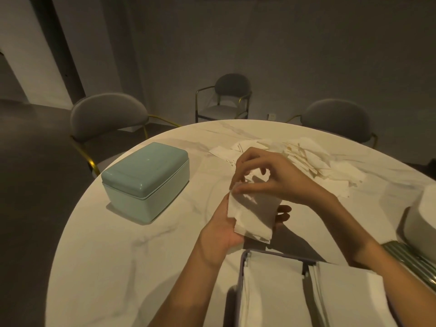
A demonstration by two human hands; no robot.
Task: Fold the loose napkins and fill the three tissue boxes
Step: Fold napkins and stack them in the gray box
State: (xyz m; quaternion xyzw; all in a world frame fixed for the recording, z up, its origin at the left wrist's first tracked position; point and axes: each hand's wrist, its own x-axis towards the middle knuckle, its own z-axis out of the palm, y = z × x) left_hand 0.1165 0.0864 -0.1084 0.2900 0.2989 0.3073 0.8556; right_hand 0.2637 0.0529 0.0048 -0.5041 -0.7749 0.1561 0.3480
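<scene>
A white folded napkin (253,215) lies across my left hand (223,228), whose palm faces up with fingers curled round the napkin's far edge. My right hand (269,178) comes down from above and pinches the napkin's top corner. A heap of loose napkins (304,159) lies on the table behind my hands. A closed light-blue tissue box (146,180) stands to the left. Right below my hands an open grey tissue box (278,289) holds folded napkins. A white box (422,220) shows at the right edge.
The round marble table (132,267) carries everything. Three grey chairs with gold frames stand beyond it: one at the left (106,116), one far back (232,93), one at the right (337,119). A striped green object (410,258) lies at the right, by the white box.
</scene>
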